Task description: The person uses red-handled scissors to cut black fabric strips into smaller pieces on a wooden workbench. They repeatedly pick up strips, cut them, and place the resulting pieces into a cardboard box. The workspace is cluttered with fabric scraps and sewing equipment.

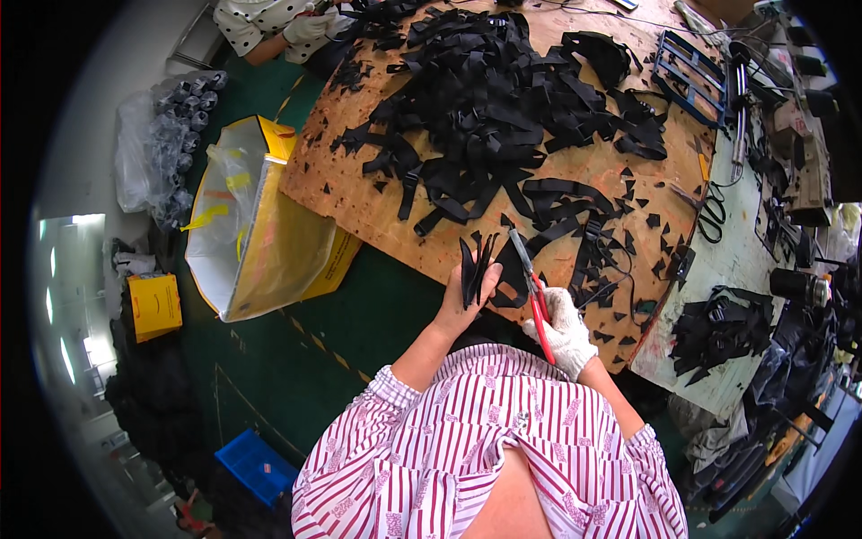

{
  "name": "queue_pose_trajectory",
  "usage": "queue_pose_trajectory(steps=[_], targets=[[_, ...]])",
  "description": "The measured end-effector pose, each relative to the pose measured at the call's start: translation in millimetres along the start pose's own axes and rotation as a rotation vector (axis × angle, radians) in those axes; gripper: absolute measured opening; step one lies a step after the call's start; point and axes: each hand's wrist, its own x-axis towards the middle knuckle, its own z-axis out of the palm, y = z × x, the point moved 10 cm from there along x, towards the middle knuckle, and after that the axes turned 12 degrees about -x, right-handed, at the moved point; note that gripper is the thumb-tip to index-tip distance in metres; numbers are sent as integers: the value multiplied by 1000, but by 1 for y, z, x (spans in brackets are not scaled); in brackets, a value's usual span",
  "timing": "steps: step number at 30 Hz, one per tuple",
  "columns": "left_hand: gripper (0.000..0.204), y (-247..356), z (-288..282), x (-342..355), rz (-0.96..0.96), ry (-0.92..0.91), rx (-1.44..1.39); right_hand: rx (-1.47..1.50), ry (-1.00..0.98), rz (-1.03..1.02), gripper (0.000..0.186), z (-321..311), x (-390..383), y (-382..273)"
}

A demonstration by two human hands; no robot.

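My bare left hand (463,301) is closed around a small bundle of black webbing strips (471,274), whose ends stick up past the fingers. In my right hand (564,334), which wears a white knit glove, is a red-handled tool (539,310) with a long grey metal end. Whether it is scissors or pliers is not clear. Its tip points away from me, close to the bundle but apart from it. Both hands are at the near edge of a worn wooden table (346,193). Beyond them lies a large heap of black straps (485,99), some with buckles.
Small black offcuts (628,241) lie scattered on the table's right. Left of the table stands an open yellow sack (310,260). Another person's gloved hand (307,29) is at the far left. A blue rack (690,76) and a black strap pile (721,332) are on the right.
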Motion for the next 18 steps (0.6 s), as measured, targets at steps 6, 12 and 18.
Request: queue_pose_trajectory(steps=[6, 12, 18], targets=[[16, 2, -6, 1, 17, 33, -11, 230, -75, 131, 48, 18, -3, 14], [17, 2, -3, -5, 147, -53, 153, 106, -10, 12, 42, 9, 1, -6], [14, -16, -8, -12, -58, 27, 114, 479, -43, 275, 37, 16, 5, 16]])
